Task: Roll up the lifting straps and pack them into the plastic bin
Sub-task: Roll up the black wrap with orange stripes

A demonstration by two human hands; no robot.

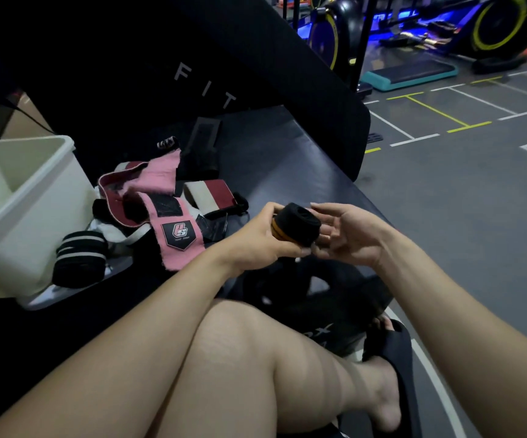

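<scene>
Rolled strap (297,224): black with an orange edge, wound into a tight roll, held in the air between both hands above a dark padded mat (287,159). Left hand (262,238): fingers curled round the orange end of the roll, gripping it. Right hand (347,235): palm up, fingers loosely spread, fingertips touching the black end of the roll; it does not close round it. Loose straps: a pink strap (173,216) with a dark badge lies unrolled on the mat, to the left of the hands, draped over a maroon and white strap (208,192); a black strap (202,143) lies flat behind them. A second roll (80,257), black with white stripes, sits beside the bin, close to its wall. Plastic bin (34,200): white, open-topped, at the far left on the mat; its visible inside holds nothing that can be made out. Surroundings: the person's bare legs and a black sandal (395,352) in the foreground; grey floor with white and yellow lines at right; exercise bikes (496,23) and a teal step platform (414,74) in the background.
</scene>
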